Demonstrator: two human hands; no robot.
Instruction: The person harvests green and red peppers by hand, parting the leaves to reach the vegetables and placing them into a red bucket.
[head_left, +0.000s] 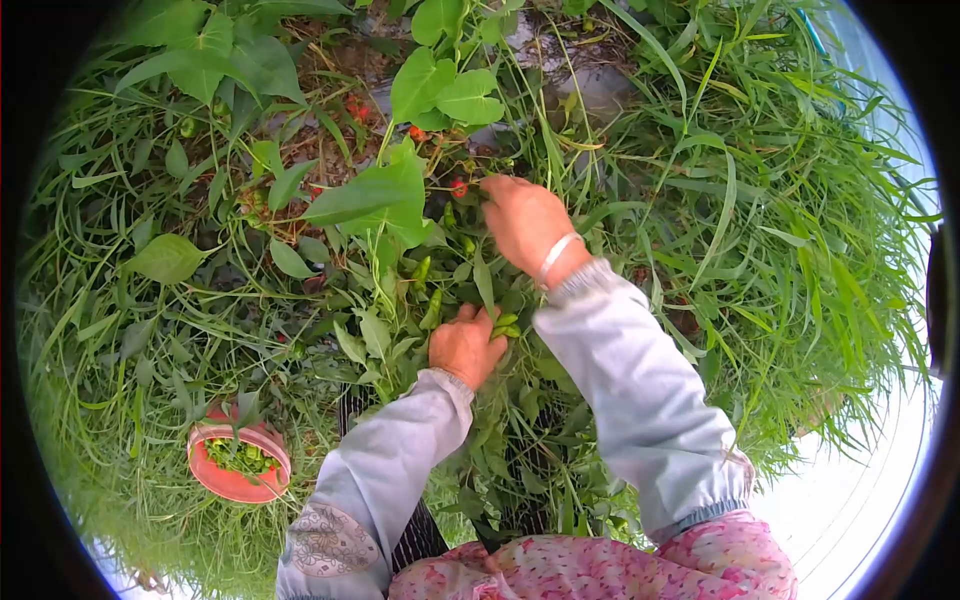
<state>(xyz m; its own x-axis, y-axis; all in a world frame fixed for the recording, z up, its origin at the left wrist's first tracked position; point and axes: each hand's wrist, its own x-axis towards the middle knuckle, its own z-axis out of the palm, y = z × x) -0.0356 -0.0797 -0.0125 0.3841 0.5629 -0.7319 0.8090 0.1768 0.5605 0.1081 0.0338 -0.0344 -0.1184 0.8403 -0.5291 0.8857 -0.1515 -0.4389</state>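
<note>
My left hand [467, 347] is closed low among the pepper leaves, its fingers curled round a stem or leaves. Small green peppers [507, 326] show at its right edge, by the fingers. Higher up and to the right, my right hand [527, 225] reaches into the foliage with its fingers bent; the fingertips are partly hidden beside a small red fruit [459, 188]. More green peppers [432, 310] hang on the plant just above my left hand. Light sleeves cover both forearms, and a pale band is round my right wrist.
A red bucket [240, 486] holding green peppers stands in the grass at the lower left. Broad leaves [400, 195] rise above the peppers. Long grass [760, 220] grows thickly on the right, with light sheeting [870, 480] beyond it.
</note>
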